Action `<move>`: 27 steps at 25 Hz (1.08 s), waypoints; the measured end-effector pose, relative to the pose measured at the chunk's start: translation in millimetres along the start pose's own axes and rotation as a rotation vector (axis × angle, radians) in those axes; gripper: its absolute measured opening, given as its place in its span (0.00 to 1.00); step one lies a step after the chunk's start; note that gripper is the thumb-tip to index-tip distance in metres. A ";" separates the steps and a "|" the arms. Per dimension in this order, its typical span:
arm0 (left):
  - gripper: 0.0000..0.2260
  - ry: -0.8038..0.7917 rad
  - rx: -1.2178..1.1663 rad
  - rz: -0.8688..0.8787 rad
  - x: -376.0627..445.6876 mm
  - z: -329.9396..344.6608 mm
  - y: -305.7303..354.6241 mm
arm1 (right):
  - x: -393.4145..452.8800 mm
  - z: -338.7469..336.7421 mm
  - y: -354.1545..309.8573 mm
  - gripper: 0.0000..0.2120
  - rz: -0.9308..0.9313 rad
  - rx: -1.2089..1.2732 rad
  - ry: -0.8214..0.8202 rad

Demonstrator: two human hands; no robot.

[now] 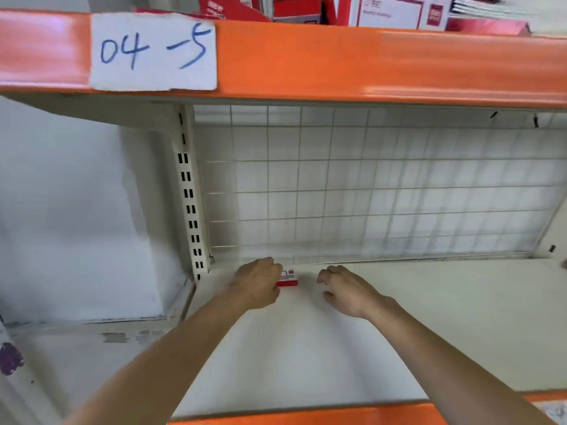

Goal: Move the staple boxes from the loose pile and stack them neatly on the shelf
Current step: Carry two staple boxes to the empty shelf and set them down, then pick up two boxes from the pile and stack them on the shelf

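Note:
A small red and white staple box (287, 278) sits on the white shelf board (306, 348), close to the back left corner by the wire grid. My left hand (256, 285) has its fingers curled round the box's left end. My right hand (348, 291) hovers just to the right of the box, apart from it, with loosely curled fingers that hold nothing. The loose pile of boxes is out of view.
A wire grid (383, 185) closes the back of the shelf. A slotted upright post (190, 197) stands at the left. The orange beam above (368, 62) carries a paper label "04-5" (153, 52). Red and white cartons (389, 10) sit on the upper shelf.

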State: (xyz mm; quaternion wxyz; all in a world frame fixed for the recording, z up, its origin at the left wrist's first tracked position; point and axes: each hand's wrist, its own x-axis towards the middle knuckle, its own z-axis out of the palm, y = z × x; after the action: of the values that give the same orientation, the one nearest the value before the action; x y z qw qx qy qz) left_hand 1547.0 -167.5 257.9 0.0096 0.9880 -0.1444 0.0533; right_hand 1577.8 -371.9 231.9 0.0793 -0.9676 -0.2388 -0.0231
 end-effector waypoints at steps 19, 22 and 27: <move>0.13 -0.082 -0.182 0.559 85.0 19.0 432.9 | -339.4 -75.1 286.7 0.14 0.515 -0.017 0.159; 0.13 -0.067 -0.262 0.571 106.1 23.3 475.1 | -357.1 -76.5 315.9 0.14 0.585 0.013 0.226; 0.13 -0.067 -0.353 0.606 162.7 39.5 549.1 | -371.4 -89.0 384.2 0.15 0.667 -0.005 0.223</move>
State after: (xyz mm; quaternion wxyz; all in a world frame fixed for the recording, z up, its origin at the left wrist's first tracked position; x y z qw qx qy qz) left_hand 1548.8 -741.2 238.2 0.1591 0.8847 -0.4382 -0.0046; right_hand 1427.5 -892.4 234.4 0.1055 -0.9840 0.1004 -0.1023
